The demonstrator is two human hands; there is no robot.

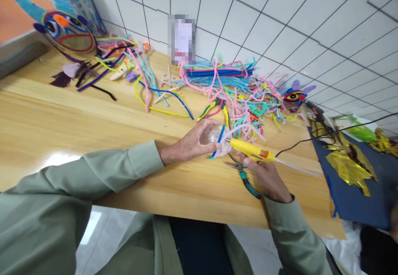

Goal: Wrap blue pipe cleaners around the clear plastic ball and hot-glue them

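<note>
Yellow glue gun (253, 151) gripped in right hand (269, 175), nozzle at clear plastic piece (217, 140) clamped in left hand (194, 142) mid-worktop (62, 121). Best keep piece steady, small dab, fingers clear of nozzle.

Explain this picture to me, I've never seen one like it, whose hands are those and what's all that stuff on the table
There is one picture, taken by a camera on a person's head, looking down at their own two hands; no machine is involved. Both arms wear pale green sleeves. The left hand grips a small clear plastic piece with a blue pipe cleaner bent over it. The right hand holds a yellow glue gun, nozzle against that piece, with a black cord trailing right. Pliers with teal handles lie on the wooden table under the gun. Behind is a heap of coloured pipe cleaners and a round fish-like craft with big eyes. Gold foil lies on a dark blue sheet at right.
</note>
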